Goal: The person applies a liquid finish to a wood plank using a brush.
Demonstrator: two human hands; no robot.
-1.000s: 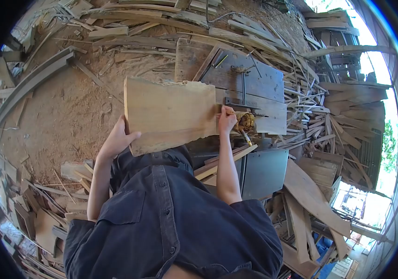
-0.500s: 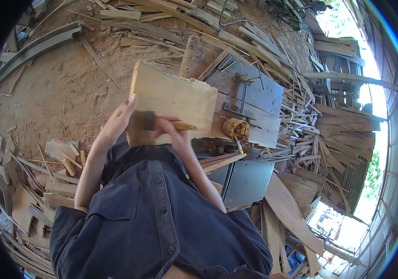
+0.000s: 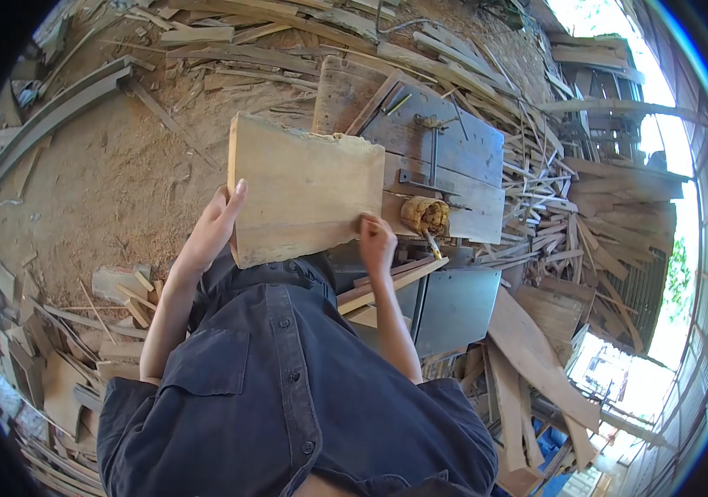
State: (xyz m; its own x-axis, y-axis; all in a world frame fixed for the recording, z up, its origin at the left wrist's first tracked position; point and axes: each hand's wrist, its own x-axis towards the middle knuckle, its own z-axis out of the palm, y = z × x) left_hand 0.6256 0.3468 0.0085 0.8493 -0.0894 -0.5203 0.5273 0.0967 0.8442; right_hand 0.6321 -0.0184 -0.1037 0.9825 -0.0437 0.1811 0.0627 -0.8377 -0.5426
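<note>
My left hand [image 3: 220, 224] grips the left edge of a pale wooden board [image 3: 308, 186], thumb on its face. The board's upper edge is rough and broken. At its lower right corner is my right hand [image 3: 377, 244], fingers curled closed; what they hold, if anything, is hidden. No brush shows in this hand. Just right of it, a crusted brown pot [image 3: 424, 215] stands on the plank worktable [image 3: 474, 178], and a stick with a pale, stained end [image 3: 433, 244] leans out of it.
A metal bar frame [image 3: 433, 157] and a pen-like yellow stick [image 3: 399, 104] lie on the worktable. Below it is a grey metal panel [image 3: 453, 311] beside wooden strips [image 3: 387, 286]. Scrap wood [image 3: 544, 224] is heaped at the right and along the top; sandy ground lies at the left.
My right hand has moved right, from the board's left part to its lower right corner. The wide brush it held is no longer visible. My left hand still holds the board.
</note>
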